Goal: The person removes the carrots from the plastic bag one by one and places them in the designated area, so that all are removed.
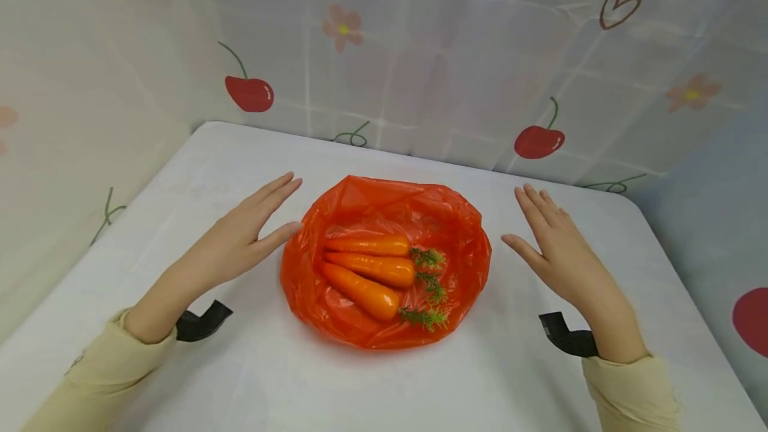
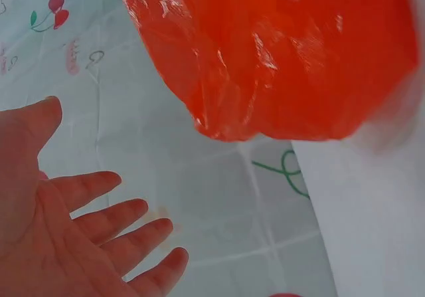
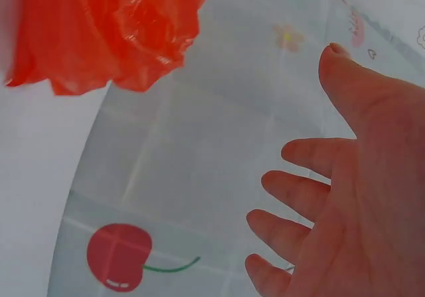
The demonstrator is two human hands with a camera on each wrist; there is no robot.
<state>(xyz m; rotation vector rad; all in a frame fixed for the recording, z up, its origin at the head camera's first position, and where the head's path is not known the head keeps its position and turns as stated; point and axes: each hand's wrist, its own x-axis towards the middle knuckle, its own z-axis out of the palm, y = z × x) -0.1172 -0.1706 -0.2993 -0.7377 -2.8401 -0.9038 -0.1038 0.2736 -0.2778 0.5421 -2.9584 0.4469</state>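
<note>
A red plastic bag (image 1: 468, 232) lies spread wide on the table, its rim folded outward. Inside it three orange carrots (image 1: 366, 289) rest side by side, with their green tops (image 1: 427, 319) pointing right. My left hand (image 1: 243, 239) hovers at the bag's left side, fingers straight, the thumb tip right at the rim. On the other side my right hand (image 1: 555, 252) is held apart from the bag with straight fingers. Both palms hold nothing, as the wrist views show, where the bag's outer side (image 2: 265, 64) appears beyond each hand.
The white table (image 1: 384, 392) has its back edge against a hanging curtain (image 1: 420, 72) printed with cherries, flowers and hearts. More of this sheeting rises at the left and right sides. A black strap piece (image 1: 203, 322) sticks out at each wrist.
</note>
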